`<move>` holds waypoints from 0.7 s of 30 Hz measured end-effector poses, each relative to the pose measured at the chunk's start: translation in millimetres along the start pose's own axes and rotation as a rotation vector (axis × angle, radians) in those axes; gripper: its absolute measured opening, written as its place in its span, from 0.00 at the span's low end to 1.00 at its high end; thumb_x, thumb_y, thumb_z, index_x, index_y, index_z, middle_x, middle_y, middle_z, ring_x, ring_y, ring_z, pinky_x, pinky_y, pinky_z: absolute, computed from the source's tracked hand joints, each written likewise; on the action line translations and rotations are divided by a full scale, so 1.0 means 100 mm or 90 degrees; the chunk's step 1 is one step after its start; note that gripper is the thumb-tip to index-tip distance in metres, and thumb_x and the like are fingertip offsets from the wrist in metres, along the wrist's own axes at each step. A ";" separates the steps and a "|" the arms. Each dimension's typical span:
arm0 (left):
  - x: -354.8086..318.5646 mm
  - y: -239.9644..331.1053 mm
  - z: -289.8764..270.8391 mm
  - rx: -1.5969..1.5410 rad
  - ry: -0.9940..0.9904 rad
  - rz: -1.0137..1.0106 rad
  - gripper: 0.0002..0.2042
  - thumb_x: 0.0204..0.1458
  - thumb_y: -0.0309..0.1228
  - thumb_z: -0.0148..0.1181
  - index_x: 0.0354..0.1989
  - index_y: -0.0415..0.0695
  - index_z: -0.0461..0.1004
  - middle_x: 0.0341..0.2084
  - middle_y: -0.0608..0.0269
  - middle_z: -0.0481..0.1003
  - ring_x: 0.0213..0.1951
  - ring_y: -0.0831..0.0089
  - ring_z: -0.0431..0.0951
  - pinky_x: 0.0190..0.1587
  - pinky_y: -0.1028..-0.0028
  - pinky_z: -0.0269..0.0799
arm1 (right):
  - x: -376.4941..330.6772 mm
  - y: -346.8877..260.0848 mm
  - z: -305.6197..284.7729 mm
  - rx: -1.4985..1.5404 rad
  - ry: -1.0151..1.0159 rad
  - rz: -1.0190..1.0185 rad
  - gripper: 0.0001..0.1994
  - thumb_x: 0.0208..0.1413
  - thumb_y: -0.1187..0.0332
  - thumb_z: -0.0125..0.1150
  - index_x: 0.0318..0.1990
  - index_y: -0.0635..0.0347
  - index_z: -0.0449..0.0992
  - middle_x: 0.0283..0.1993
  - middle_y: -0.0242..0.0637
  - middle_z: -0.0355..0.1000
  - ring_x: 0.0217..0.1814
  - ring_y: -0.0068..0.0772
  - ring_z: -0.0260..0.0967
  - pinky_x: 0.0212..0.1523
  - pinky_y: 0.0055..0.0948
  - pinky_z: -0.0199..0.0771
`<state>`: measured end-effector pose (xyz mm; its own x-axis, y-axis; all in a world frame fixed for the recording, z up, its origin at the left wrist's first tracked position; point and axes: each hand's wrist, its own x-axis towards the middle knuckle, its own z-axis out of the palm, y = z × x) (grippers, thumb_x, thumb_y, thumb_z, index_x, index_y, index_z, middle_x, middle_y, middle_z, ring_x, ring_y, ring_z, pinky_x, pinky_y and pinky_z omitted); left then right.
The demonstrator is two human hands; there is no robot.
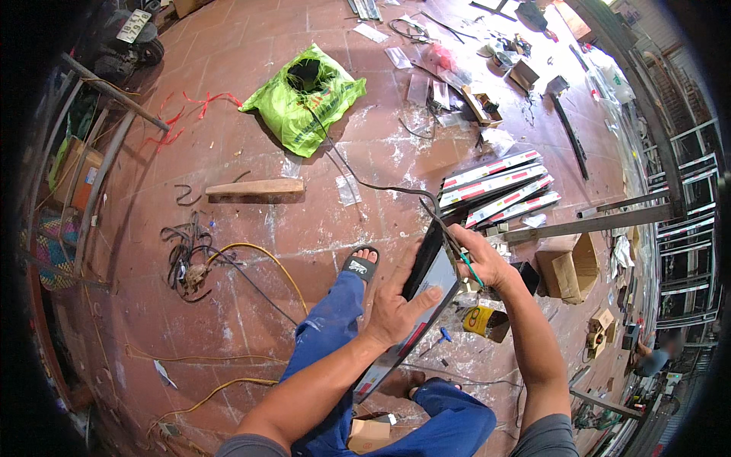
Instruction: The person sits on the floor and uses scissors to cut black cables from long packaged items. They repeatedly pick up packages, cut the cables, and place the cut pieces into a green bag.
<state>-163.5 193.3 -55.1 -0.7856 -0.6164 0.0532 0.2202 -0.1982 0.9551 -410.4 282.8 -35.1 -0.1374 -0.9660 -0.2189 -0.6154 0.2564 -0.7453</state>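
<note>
My left hand grips a long dark metal profile that slants across my lap, its lower end near my knee. At the profile's upper end my right hand pinches a thin black rubber strip. A thin green-handled tool also sticks out of that hand. The strip trails away over the floor to a green plastic bag. I sit with blue trousers and a black sandal below the profile.
A stack of taped profiles lies ahead on the red tile floor. A wooden block, tangled wires, a yellow cable, open cardboard boxes and a long metal bar surround me. Another person crouches far right.
</note>
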 end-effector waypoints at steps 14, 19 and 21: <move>-0.03 0.01 0.03 0.122 0.023 0.033 0.44 0.61 0.47 0.68 0.79 0.40 0.53 0.62 0.41 0.76 0.59 0.57 0.81 0.61 0.67 0.74 | 0.05 0.18 0.24 -0.079 0.170 -0.095 0.39 0.53 0.36 0.59 0.58 0.64 0.68 0.45 0.54 0.69 0.49 0.61 0.68 0.52 0.47 0.68; 0.02 0.10 0.01 0.195 0.024 0.060 0.42 0.61 0.47 0.68 0.79 0.42 0.55 0.63 0.39 0.74 0.60 0.54 0.80 0.60 0.64 0.75 | 0.07 0.16 0.30 -0.066 0.159 -0.084 0.38 0.53 0.37 0.59 0.56 0.65 0.67 0.42 0.56 0.68 0.45 0.61 0.66 0.47 0.48 0.67; 0.01 0.13 0.03 0.150 0.033 0.040 0.41 0.60 0.45 0.70 0.77 0.38 0.59 0.63 0.40 0.74 0.60 0.52 0.78 0.65 0.62 0.69 | 0.07 0.11 0.29 -0.075 0.163 -0.079 0.36 0.53 0.38 0.59 0.54 0.65 0.68 0.41 0.56 0.68 0.44 0.61 0.65 0.46 0.48 0.66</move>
<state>-163.3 192.5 -41.5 -0.7429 -0.6609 0.1060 0.1225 0.0214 0.9922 -395.2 280.0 -63.3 -0.2374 -0.9704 0.0453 -0.7238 0.1456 -0.6745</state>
